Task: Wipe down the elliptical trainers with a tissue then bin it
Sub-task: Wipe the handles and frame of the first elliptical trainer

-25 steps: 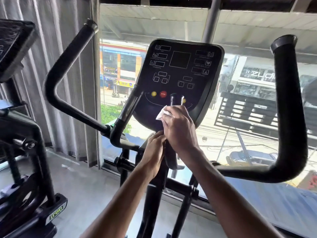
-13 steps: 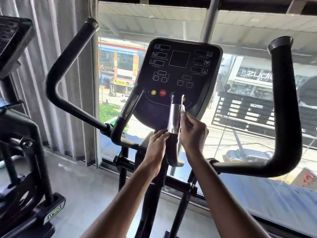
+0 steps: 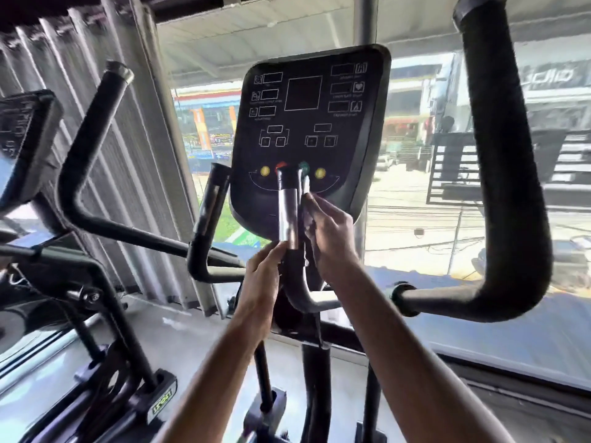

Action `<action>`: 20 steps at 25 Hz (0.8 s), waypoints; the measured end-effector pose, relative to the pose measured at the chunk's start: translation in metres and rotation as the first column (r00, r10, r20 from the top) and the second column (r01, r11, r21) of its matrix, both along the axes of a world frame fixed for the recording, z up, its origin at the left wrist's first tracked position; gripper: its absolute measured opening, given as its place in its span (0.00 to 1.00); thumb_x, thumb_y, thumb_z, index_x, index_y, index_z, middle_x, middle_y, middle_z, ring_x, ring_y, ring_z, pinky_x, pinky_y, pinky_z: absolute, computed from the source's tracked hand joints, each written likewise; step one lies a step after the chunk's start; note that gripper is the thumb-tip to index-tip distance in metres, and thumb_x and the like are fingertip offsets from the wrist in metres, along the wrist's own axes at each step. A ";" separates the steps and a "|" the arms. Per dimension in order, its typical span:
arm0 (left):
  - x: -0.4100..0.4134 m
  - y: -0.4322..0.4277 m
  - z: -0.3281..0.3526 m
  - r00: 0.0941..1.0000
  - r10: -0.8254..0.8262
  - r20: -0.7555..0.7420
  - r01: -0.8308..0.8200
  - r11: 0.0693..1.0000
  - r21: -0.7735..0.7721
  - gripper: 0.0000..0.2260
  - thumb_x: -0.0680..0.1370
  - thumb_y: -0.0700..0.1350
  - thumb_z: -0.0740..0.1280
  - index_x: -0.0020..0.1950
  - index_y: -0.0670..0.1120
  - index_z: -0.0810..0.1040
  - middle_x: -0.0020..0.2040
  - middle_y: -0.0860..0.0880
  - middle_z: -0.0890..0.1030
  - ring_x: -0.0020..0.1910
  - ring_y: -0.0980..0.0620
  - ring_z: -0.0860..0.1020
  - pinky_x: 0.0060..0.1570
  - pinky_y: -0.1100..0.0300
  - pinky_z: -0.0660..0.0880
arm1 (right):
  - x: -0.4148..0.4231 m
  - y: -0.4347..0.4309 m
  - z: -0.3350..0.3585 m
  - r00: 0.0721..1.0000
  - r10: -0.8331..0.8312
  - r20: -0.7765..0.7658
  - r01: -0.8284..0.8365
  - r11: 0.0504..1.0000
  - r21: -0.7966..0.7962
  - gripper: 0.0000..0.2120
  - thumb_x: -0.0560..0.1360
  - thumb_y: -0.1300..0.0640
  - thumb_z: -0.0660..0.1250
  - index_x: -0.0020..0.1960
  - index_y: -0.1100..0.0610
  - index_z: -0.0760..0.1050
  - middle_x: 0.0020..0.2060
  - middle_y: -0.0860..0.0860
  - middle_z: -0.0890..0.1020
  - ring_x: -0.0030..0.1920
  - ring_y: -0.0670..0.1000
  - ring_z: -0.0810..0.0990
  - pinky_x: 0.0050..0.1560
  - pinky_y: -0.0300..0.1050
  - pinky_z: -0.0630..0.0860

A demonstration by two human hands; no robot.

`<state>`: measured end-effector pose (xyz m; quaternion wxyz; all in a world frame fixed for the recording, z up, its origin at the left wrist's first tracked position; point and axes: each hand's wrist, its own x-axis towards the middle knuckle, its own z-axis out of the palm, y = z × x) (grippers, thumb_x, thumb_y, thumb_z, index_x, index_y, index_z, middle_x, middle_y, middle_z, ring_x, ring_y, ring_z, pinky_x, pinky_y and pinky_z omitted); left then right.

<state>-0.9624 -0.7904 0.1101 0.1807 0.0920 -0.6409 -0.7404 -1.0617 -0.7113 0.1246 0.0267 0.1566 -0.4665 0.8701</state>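
Item: tissue (image 3: 306, 186), pinched in your right hand (image 3: 331, 233) against the right side of the centre grip (image 3: 287, 212), to rub it clean. Your left hand (image 3: 263, 278) touches the grip's base, likely steadying it; whether it clasps, you cannot tell.

A polished metal sleeve (image 3: 287, 215) gleams mirror-bright on the centre grip (image 3: 295, 282), whose bend below carries a smooth, satin-black coating. Behind it, the console (image 3: 307, 123) shows matt black plastic, printed with thin white outlines and set with glossy yellow buttons (image 3: 265, 171). The tissue (image 3: 306, 183) is thin white paper, soft and creased. The right handlebar (image 3: 505, 187) wears dull, grainy black padding that looks like foam; the left handlebar (image 3: 86, 148) looks smoother, with a faint sheen. The floor (image 3: 179, 340) is smooth grey, slightly reflective.
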 end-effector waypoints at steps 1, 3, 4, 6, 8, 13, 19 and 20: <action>0.001 0.003 0.002 1.000 0.027 0.016 -0.026 1.000 -0.010 0.14 0.83 0.45 0.65 0.42 0.50 0.86 0.41 0.49 0.87 0.41 0.53 0.83 0.42 0.63 0.76 | 0.002 0.003 -0.009 0.993 -0.077 -0.089 0.085 0.992 0.094 0.09 0.80 0.56 0.70 0.43 0.57 0.84 0.33 0.47 0.80 0.35 0.47 0.74 0.38 0.43 0.72; 0.004 0.007 0.006 0.998 0.062 0.022 -0.061 0.997 -0.051 0.12 0.84 0.44 0.65 0.43 0.47 0.85 0.38 0.49 0.85 0.37 0.53 0.82 0.37 0.65 0.77 | 0.001 0.004 -0.013 0.973 -0.148 -0.179 0.188 0.956 0.227 0.12 0.80 0.54 0.69 0.38 0.52 0.83 0.28 0.40 0.77 0.32 0.42 0.71 0.36 0.41 0.69; 0.006 0.007 0.009 0.997 0.077 0.019 -0.075 0.993 -0.087 0.11 0.84 0.44 0.65 0.45 0.46 0.84 0.38 0.49 0.85 0.37 0.53 0.82 0.38 0.65 0.77 | -0.001 0.002 -0.010 0.974 -0.150 -0.167 0.185 0.959 0.217 0.12 0.80 0.53 0.70 0.40 0.53 0.85 0.29 0.40 0.79 0.32 0.42 0.72 0.37 0.42 0.70; 0.008 0.007 0.014 0.995 0.099 0.009 -0.096 0.981 -0.169 0.10 0.84 0.43 0.65 0.47 0.46 0.84 0.41 0.47 0.86 0.41 0.51 0.83 0.46 0.60 0.78 | 0.005 0.000 0.001 0.958 -0.204 -0.201 0.242 0.952 0.187 0.09 0.78 0.52 0.72 0.51 0.56 0.87 0.43 0.45 0.87 0.41 0.40 0.81 0.45 0.43 0.79; 0.009 0.007 0.018 0.992 0.125 0.027 -0.117 0.971 -0.209 0.10 0.84 0.43 0.65 0.47 0.48 0.85 0.41 0.48 0.86 0.41 0.52 0.84 0.47 0.59 0.78 | 0.020 0.000 -0.006 0.863 -0.343 -0.370 0.435 0.877 0.203 0.11 0.77 0.55 0.73 0.58 0.57 0.85 0.55 0.49 0.86 0.54 0.39 0.84 0.57 0.38 0.80; 0.013 0.021 0.012 0.982 0.167 0.086 -0.162 0.985 -0.060 0.13 0.85 0.42 0.61 0.44 0.47 0.82 0.36 0.51 0.84 0.35 0.55 0.81 0.40 0.60 0.76 | 0.036 0.003 -0.025 0.754 -0.448 -0.480 0.583 0.793 0.178 0.09 0.80 0.56 0.71 0.58 0.57 0.85 0.55 0.48 0.85 0.54 0.44 0.84 0.54 0.44 0.82; 0.019 0.020 0.008 0.989 0.139 0.051 -0.144 0.982 0.123 0.18 0.85 0.39 0.55 0.37 0.47 0.75 0.29 0.52 0.80 0.31 0.55 0.77 0.40 0.59 0.72 | 0.043 -0.001 -0.008 0.436 -0.164 -0.885 0.797 0.526 0.295 0.08 0.79 0.62 0.68 0.58 0.60 0.82 0.62 0.49 0.79 0.64 0.49 0.73 0.58 0.43 0.78; 0.020 0.019 0.008 0.991 0.131 0.035 -0.135 0.979 0.154 0.18 0.85 0.39 0.54 0.37 0.47 0.74 0.29 0.52 0.79 0.32 0.54 0.76 0.39 0.59 0.72 | 0.041 -0.003 -0.002 0.409 -0.114 -0.906 0.812 0.498 0.304 0.07 0.78 0.65 0.68 0.54 0.63 0.82 0.60 0.52 0.80 0.65 0.52 0.74 0.58 0.47 0.79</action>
